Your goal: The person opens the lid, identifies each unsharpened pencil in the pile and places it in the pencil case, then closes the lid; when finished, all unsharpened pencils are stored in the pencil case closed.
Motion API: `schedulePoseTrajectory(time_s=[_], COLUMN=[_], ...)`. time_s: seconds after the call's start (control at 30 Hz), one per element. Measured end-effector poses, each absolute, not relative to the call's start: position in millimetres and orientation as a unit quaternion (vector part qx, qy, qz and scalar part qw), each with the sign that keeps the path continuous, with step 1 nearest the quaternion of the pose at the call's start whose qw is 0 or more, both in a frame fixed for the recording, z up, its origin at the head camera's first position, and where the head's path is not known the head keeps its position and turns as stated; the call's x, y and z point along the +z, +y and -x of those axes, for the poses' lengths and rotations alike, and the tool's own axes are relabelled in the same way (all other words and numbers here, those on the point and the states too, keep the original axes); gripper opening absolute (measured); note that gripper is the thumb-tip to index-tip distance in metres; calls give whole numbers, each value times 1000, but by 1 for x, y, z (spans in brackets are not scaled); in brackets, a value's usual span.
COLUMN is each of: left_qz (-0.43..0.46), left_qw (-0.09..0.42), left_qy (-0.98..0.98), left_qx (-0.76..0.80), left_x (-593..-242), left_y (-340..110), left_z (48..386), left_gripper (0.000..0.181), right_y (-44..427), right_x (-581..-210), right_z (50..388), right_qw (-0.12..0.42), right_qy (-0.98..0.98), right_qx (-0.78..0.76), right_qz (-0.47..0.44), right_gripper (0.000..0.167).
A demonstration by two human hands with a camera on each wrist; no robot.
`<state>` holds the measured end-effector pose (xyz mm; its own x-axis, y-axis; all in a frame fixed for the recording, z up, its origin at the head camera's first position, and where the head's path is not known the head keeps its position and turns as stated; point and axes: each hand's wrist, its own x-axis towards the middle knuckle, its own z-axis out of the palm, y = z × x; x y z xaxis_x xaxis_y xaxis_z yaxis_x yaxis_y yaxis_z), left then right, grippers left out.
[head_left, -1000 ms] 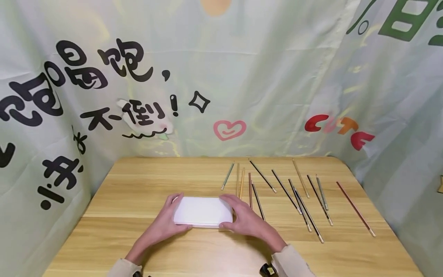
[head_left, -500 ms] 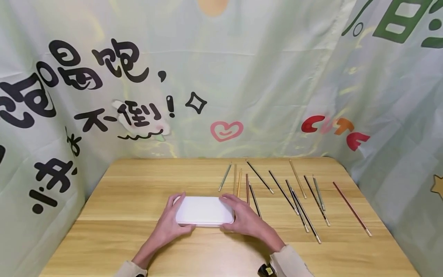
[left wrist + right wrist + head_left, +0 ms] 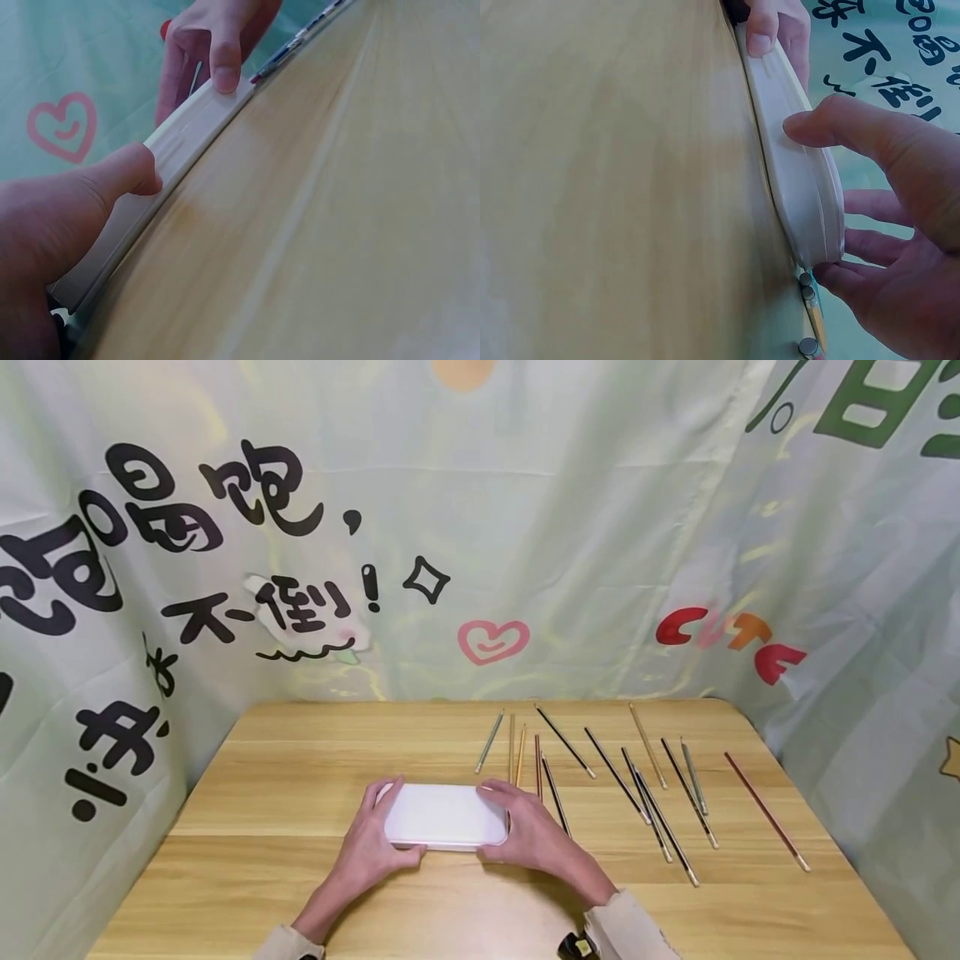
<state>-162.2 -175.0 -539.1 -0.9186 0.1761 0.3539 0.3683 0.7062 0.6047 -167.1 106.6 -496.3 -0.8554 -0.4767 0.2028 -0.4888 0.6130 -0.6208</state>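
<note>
A flat white box [image 3: 446, 815] with rounded corners lies at the middle of the wooden table, its long side toward me. My left hand [image 3: 372, 835] grips its left end, and my right hand [image 3: 534, 827] holds its right end. Both thumbs press the near side, while fingers reach round the ends and far edge. A seam runs along the side of the white box [image 3: 791, 172] in the right wrist view. From the left wrist view, the left thumb lies against the near side of the white box [image 3: 191, 127]. Its underside is hidden.
Several pencils lie scattered on the right half of the table [image 3: 262, 877], among them a black pencil [image 3: 553, 793] near my right hand and a dark red pencil [image 3: 767, 811] at far right. A printed cloth [image 3: 585, 560] hangs behind the table.
The white box has shifted very slightly to the right, with both hands still holding its ends. My left forearm has moved a little rightward. The pencils lie as before.
</note>
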Motion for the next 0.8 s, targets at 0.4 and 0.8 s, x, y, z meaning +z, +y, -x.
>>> schedulePoseTrajectory(time_s=[0.4,0.8], left_qz=[165,209], left_qw=[141,-37], left_qy=[-903,-826], left_qx=[-371,-523], left_x=[-537,-527], left_y=[-184,-223], left_z=[167,173], left_gripper=[109,108], right_y=[111,128], right_x=[-489,-485], right_z=[172,182], right_qw=[-12,-105], right_qy=[-890,-813], right_qx=[360,516], right_qz=[-281,-248], right_gripper=[78,57])
